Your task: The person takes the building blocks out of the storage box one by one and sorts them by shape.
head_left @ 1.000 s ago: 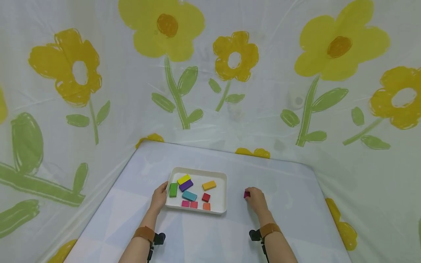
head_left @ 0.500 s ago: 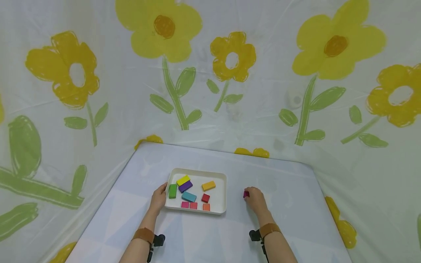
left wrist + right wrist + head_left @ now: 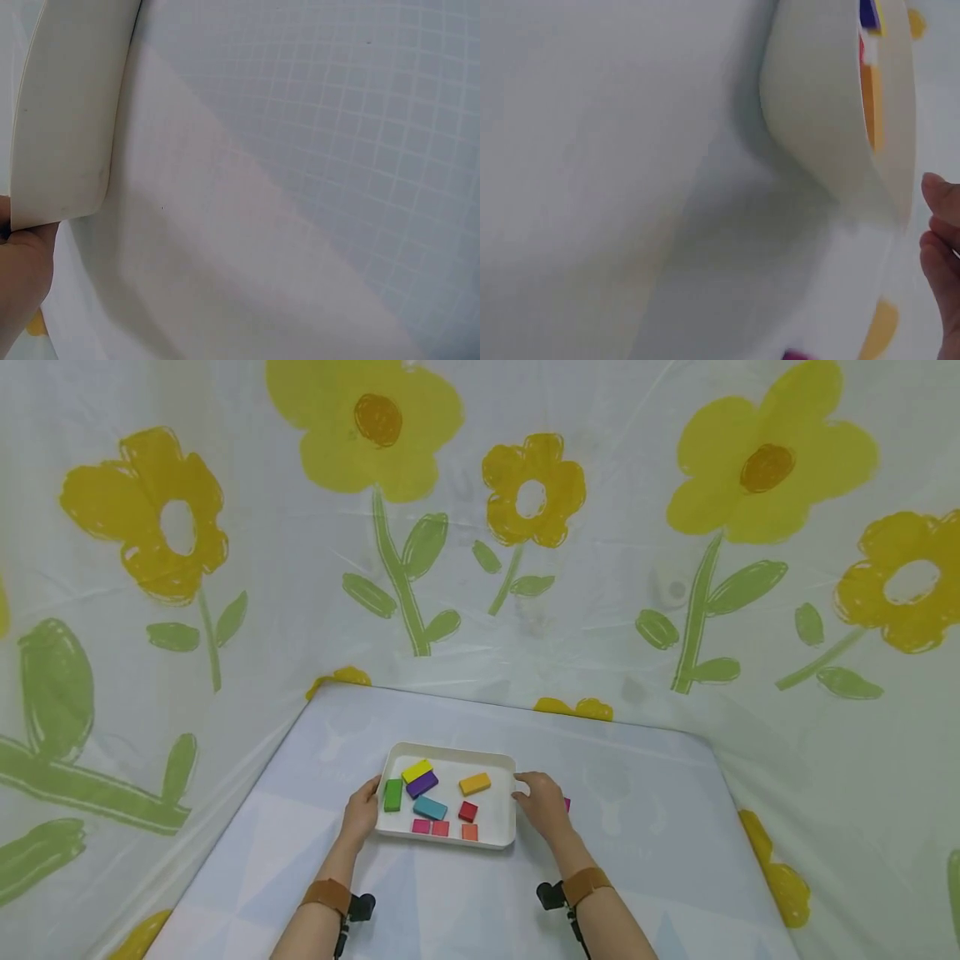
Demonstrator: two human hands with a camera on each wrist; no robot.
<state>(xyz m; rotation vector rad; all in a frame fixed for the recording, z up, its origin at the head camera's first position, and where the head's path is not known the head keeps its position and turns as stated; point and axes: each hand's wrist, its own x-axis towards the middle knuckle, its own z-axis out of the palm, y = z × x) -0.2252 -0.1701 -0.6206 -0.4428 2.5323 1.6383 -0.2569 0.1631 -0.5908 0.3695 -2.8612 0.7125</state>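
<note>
A white rectangular tray (image 3: 495, 818) on the table carries several coloured blocks. My left hand (image 3: 361, 810) grips its left side; in the left wrist view the thumb (image 3: 26, 274) meets the tray's end wall, and the other fingers are mostly hidden. At the right rim is my right hand (image 3: 543, 806), its thumb and fingers spread. A small gap separates those fingers (image 3: 943, 196) from the tray in the right wrist view. Behind my right hand, a magenta block (image 3: 567, 805) shows partly on the table.
Inside the tray lie a yellow block (image 3: 417, 770), a purple block (image 3: 422, 785), a green block (image 3: 393, 795), a teal block (image 3: 431, 808), a red block (image 3: 468, 812) and others. A flowered cloth (image 3: 585, 610) hangs behind the table (image 3: 645, 843).
My right hand has let go of the magenta block, leaving it on the table, and moved left to the tray's right rim. The left hand stays on the tray.
</note>
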